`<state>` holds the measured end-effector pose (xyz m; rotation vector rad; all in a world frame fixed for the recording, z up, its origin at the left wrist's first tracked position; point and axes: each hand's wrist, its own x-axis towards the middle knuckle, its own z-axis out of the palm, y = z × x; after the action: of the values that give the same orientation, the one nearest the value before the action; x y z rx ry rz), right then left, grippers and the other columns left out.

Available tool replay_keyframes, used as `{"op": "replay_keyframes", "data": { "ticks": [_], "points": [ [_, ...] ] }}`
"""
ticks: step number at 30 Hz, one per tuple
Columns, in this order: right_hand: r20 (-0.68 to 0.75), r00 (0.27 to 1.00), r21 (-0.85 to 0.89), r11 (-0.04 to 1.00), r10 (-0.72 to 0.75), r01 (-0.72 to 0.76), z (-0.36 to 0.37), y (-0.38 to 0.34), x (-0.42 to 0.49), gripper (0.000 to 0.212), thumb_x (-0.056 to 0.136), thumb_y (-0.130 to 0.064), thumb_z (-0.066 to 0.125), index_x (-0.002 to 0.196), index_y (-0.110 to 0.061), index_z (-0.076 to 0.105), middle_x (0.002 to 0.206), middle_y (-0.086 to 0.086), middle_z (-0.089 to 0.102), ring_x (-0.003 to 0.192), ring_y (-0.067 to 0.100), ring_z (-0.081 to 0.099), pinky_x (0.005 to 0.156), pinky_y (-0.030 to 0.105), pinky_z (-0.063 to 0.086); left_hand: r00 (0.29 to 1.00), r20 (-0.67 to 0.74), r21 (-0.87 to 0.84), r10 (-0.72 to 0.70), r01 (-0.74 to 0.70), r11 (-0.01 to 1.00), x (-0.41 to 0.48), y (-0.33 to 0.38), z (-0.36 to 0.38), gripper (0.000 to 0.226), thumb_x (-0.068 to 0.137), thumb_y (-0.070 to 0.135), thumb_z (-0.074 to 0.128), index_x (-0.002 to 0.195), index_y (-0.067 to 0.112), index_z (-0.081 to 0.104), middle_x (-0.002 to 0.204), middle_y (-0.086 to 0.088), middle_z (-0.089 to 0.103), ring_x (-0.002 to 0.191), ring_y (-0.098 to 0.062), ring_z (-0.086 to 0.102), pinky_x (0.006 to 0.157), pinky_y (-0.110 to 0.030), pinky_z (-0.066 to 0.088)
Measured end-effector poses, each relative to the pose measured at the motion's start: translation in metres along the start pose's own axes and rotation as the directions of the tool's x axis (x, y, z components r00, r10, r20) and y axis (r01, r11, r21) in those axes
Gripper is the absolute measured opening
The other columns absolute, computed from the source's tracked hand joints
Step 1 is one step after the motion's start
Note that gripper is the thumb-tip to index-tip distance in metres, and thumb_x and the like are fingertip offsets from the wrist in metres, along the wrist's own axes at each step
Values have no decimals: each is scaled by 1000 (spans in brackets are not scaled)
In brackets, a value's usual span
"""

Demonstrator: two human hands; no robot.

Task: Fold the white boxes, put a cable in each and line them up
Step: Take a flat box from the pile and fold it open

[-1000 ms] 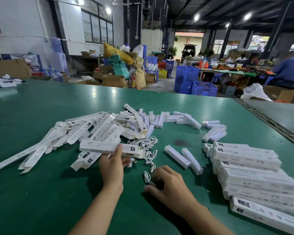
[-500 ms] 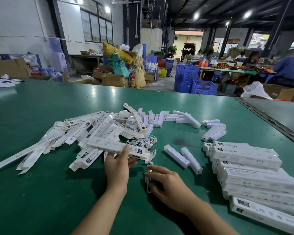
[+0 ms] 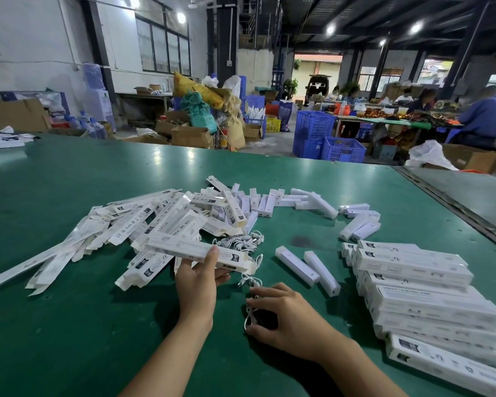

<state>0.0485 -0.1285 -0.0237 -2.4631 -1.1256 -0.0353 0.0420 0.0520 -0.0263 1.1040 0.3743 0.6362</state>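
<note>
Head view: two hands (image 3: 198, 285), one cable (image 3: 251, 305)

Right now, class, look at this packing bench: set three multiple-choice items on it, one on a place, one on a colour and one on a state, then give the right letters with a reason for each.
1. Where does the row of finished boxes lie?
A. on the person's right
B. on the person's left
C. at the far edge of the table

2. What colour is the table top?
A. blue
B. green
C. grey

3. What is the left hand doing?
A. lying flat and empty on the table
B. holding a blue crate
C. holding a white box

Answers:
1. A: the closed boxes overlap in a line at the right side, while the flat unfolded ones are heaped on the left.
2. B: the bare surface all around the boxes is green.
3. C: its thumb and fingers grip the long box, while the right hand closes on a white cable.
</note>
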Motion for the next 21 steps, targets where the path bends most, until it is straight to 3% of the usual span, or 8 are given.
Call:
{"op": "replay_keyframes", "data": {
  "ticks": [9, 16, 19, 21],
  "points": [
    [-52, 996, -59, 996, 68, -71, -1, 1, -4, 71, 75, -67, 57, 137, -33, 49, 128, -15, 61, 119, 5, 45, 98, 27, 44, 1000, 20, 4, 20, -20, 1000, 0, -1, -1, 13, 95, 16, 65, 107, 12, 61, 82, -2, 77, 66, -23, 73, 54, -28, 57],
    [-13, 1000, -131, 991, -5, 3, -6, -7, -9, 54, 88, -60, 47, 133, -33, 57, 138, -13, 55, 126, 9, 42, 99, 25, 39, 1000, 10, 4, 12, -12, 1000, 1, -2, -1, 16, 94, 18, 67, 106, 9, 60, 81, -2, 77, 66, -24, 72, 53, -28, 57],
    [5, 1000, -124, 992, 15, -14, -7, -10, -9, 67, 87, -75, 37, 131, -31, 60, 141, -9, 53, 126, 12, 42, 101, 24, 36, 1000, 10, 10, 6, -6, 1000, 1, -2, -1, 17, 94, 19, 67, 106, 9, 60, 84, -3, 77, 69, -25, 73, 54, -28, 57],
    [-3, 999, -131, 991, 33, -33, -6, -13, -8, 74, 81, -80, 37, 124, -27, 65, 133, -7, 59, 120, 15, 45, 97, 21, 35, 1000, 10, 6, 0, 0, 1000, 1, -2, -2, 17, 94, 19, 67, 105, 10, 60, 83, -3, 77, 69, -25, 73, 54, -28, 57]
  ]
}}
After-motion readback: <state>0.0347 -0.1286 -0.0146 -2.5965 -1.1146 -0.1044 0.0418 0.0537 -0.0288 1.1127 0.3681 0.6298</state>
